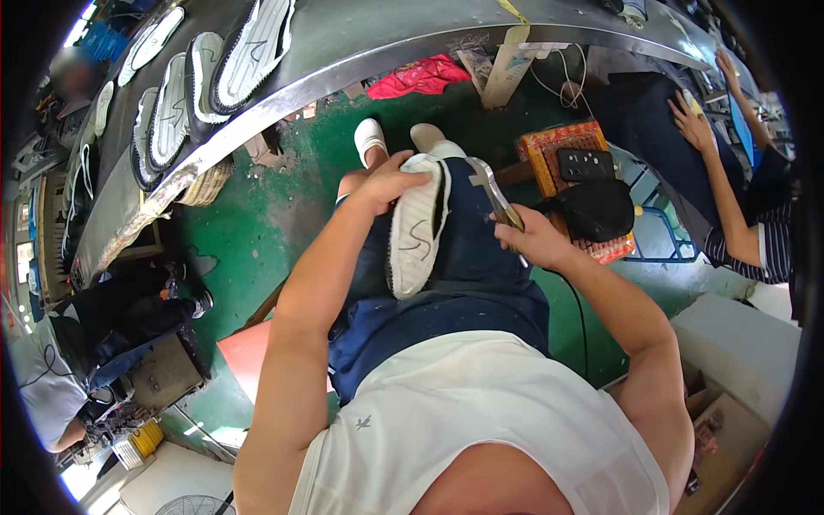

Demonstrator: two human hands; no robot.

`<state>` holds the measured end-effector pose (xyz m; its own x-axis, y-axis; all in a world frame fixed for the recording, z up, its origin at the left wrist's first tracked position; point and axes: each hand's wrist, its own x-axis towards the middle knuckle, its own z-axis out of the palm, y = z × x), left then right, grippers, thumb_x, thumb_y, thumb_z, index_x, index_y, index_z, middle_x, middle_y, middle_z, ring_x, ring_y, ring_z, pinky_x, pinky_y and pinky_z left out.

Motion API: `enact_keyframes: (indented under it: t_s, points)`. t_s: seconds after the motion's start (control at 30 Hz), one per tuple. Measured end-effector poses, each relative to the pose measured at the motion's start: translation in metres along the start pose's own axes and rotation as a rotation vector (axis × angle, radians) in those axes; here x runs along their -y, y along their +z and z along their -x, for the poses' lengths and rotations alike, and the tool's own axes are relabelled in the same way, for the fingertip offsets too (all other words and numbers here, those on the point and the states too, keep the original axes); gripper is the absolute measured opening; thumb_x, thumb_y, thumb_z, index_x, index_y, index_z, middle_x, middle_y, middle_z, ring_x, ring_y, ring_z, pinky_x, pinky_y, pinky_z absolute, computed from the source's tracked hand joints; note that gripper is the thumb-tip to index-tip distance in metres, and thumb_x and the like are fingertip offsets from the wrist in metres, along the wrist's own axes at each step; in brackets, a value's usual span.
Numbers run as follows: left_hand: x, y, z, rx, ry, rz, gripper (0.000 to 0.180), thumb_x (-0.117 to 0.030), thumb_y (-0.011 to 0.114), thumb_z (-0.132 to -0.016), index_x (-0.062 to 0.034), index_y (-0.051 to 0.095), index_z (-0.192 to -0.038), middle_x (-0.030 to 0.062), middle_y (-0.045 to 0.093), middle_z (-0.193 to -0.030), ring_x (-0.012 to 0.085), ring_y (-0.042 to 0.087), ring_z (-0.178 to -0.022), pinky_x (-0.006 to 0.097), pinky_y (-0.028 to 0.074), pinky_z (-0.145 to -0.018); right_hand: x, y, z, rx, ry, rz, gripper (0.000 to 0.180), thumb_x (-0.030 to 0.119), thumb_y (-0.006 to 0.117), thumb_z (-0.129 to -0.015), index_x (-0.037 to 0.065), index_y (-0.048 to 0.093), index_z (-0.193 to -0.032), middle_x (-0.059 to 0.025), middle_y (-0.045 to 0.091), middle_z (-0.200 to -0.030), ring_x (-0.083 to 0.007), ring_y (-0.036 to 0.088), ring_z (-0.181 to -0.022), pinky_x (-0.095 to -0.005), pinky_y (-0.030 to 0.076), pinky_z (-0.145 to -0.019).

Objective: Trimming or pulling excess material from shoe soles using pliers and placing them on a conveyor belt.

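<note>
A pale shoe with a dark curved line on its upturned face is lying lengthwise over the person's lap, its dark opening edge facing right. The left hand is clamping the shoe's far end, fingers and thumb closing on the pale material. To the right of the shoe, and apart from it, the right hand is wrapping round the handle of a metal hand tool, whose head is pointing away from the body; whether the tool's tip is gaping or closed, I cannot tell.

Working well here is likely calling for a firm left hold, with the lap bracing the shoe so that it is not twisting when the tool is touching it. The left fingers are probably best staying clear of the tool's path, and the right wrist is better staying loose, with the tool's head meeting the edge squarely rather than scraping the pale face.

Beneath the shoe, dark blue clothing is covering the lap. Right of the shoe, beyond the tool, an orange-red stool is holding a black pouch. Up and left of the shoe, similar pale shoes are resting on a metal bench.
</note>
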<state>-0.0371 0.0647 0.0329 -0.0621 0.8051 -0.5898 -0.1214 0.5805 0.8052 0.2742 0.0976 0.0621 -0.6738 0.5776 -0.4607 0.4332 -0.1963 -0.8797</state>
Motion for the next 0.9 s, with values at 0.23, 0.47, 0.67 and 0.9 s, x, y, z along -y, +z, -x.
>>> enact_keyframes:
  t_s: [0.23, 0.47, 0.67, 0.9]
  points:
    - [-0.007, -0.005, 0.041, 0.025, 0.223, 0.363, 0.065, -0.015, 0.069, -0.095, -0.0152, 0.04, -0.154, 0.0109, 0.062, -0.128, 0.0212, 0.061, -0.116, 0.036, 0.051, -0.1, 0.053, 0.017, 0.003, 0.149, -0.039, 0.201, 0.027, 0.02, 0.059, -0.099, 0.0, 0.062, -0.115, -0.0072, 0.07, -0.089, -0.0116, 0.065, -0.075, -0.029, 0.052, -0.064]
    - [0.014, -0.024, 0.087, -0.132, 0.573, 0.155, 0.047, -0.034, 0.057, -0.105, -0.0096, 0.049, -0.143, 0.0086, 0.055, -0.131, 0.0163, 0.051, -0.122, 0.033, 0.042, -0.105, 0.09, 0.054, 0.004, 0.346, 0.046, -0.049, 0.029, 0.015, 0.055, -0.101, -0.002, 0.058, -0.125, -0.01, 0.065, -0.107, -0.0135, 0.064, -0.082, -0.0283, 0.055, -0.07]
    - [0.012, -0.033, 0.136, -0.131, 0.673, 0.037, 0.056, -0.037, 0.057, -0.104, -0.011, 0.036, -0.149, 0.0049, 0.054, -0.132, 0.0165, 0.047, -0.123, 0.034, 0.038, -0.109, 0.129, 0.064, 0.0, 0.568, 0.249, -0.612, 0.03, 0.019, 0.054, -0.103, -0.004, 0.059, -0.122, -0.0078, 0.066, -0.099, -0.0163, 0.066, -0.085, -0.0303, 0.054, -0.074]
    - [0.018, -0.046, 0.153, -0.167, 0.631, 0.021, 0.054, -0.039, 0.051, -0.107, -0.0098, 0.036, -0.15, 0.0055, 0.053, -0.135, 0.016, 0.045, -0.127, 0.034, 0.034, -0.112, 0.12, 0.099, -0.001, 0.497, 0.018, -0.265, 0.027, 0.015, 0.054, -0.104, -0.003, 0.057, -0.123, -0.0091, 0.066, -0.111, -0.0183, 0.066, -0.095, -0.0333, 0.054, -0.087]
